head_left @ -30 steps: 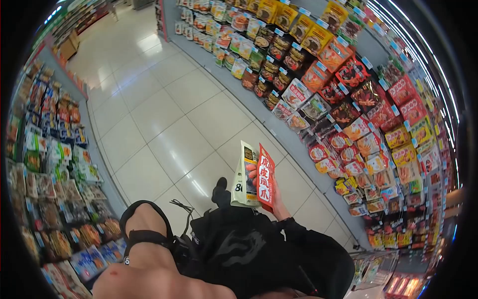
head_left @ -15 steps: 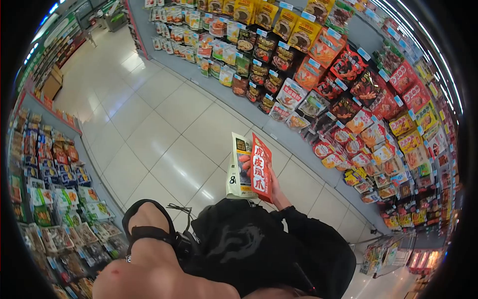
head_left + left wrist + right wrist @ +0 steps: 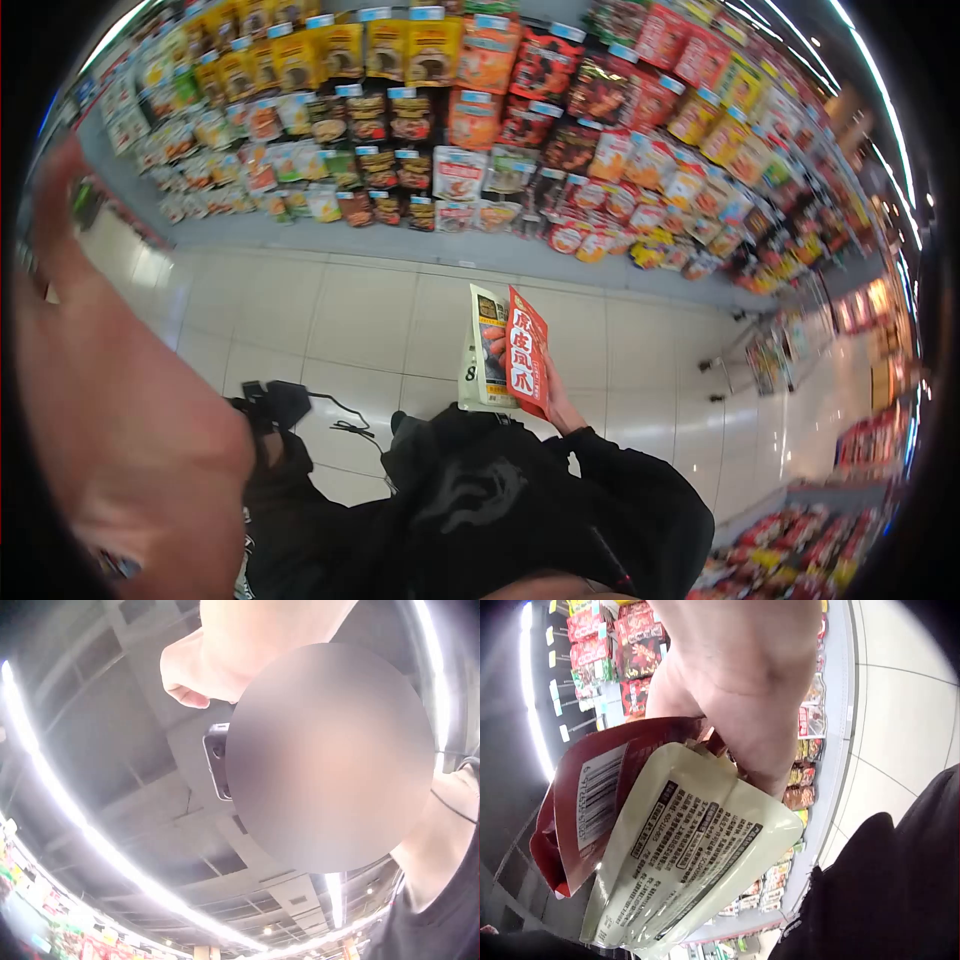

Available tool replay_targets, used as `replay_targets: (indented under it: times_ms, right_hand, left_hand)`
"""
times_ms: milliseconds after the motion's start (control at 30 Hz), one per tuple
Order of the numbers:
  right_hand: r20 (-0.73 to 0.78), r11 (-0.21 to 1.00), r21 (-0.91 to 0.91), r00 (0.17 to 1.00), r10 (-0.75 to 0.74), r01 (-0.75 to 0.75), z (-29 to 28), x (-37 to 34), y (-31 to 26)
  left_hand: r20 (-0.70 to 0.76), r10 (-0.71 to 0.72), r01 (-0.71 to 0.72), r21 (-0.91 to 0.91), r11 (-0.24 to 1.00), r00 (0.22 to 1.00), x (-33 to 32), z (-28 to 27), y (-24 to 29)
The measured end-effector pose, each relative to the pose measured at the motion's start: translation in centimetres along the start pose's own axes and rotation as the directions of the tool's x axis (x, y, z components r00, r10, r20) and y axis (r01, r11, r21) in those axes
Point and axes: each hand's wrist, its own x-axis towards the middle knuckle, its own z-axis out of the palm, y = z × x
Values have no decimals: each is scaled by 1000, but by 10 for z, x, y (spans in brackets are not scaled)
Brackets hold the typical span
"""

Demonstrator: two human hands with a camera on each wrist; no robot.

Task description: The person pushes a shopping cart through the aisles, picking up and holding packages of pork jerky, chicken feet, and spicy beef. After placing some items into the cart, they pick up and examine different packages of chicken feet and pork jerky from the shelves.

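In the head view my right hand (image 3: pixel 562 400) grips a red packet (image 3: pixel 528 352) with white characters and a pale green packet (image 3: pixel 480 350), both upright in front of my torso. The right wrist view shows the red packet (image 3: pixel 592 795) beside the printed back of the pale green packet (image 3: pixel 690 855), with my right hand (image 3: pixel 739 697) at their top edges. My raised left arm (image 3: pixel 130 400) fills the head view's left side, blurred and close. In the left wrist view my left hand (image 3: pixel 196 671) is near a dark device (image 3: pixel 217 761), its fingers partly hidden; contact is unclear.
Shelves of hanging packets (image 3: pixel 410 120) curve across the top and right of the head view. A wheeled cart (image 3: pixel 770 360) stands on the tiled floor (image 3: pixel 360 300) at right. More red packages (image 3: pixel 800 545) lie at lower right.
The head view has swung, so the shelves now run across the top and the cart is more fully seen. My left arm has risen. My right hand still grips both packets.
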Motion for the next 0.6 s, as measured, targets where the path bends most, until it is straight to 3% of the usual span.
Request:
replay_targets:
  times_ms: [100, 233, 300, 433, 467, 500, 533, 600]
  right_hand:
    - [-118, 989, 120, 991, -69, 83, -25, -17, 11]
    - [-40, 974, 38, 974, -222, 224, 9, -30, 25]
    - [44, 958, -2, 957, -288, 288, 25, -24, 23]
    - [14, 955, 64, 957, -289, 288, 27, -28, 38]
    - [-141, 952, -42, 941, -308, 305, 70, -34, 39]
    - [-173, 948, -62, 932, -319, 313, 62, -34, 47]
    - [-160, 937, -121, 925, -345, 328, 52, -36, 55]
    - [-137, 911, -189, 908, -395, 368, 54, -40, 57]
  left_hand:
    - [102, -53, 60, -71, 996, 993, 61, -83, -14]
    - [205, -61, 91, -138, 986, 977, 91, -59, -52]
    - [261, -31, 84, -193, 978, 965, 110, -72, -62]
    - [358, -3, 96, -244, 965, 934, 135, -40, -89]
    - [382, 28, 81, -268, 960, 924, 145, -33, -96]
    - [402, 69, 59, -296, 953, 913, 155, -27, -100]
    - [414, 108, 36, -325, 945, 904, 159, -35, -99]
    - [430, 180, -2, -382, 924, 885, 146, 7, -94]
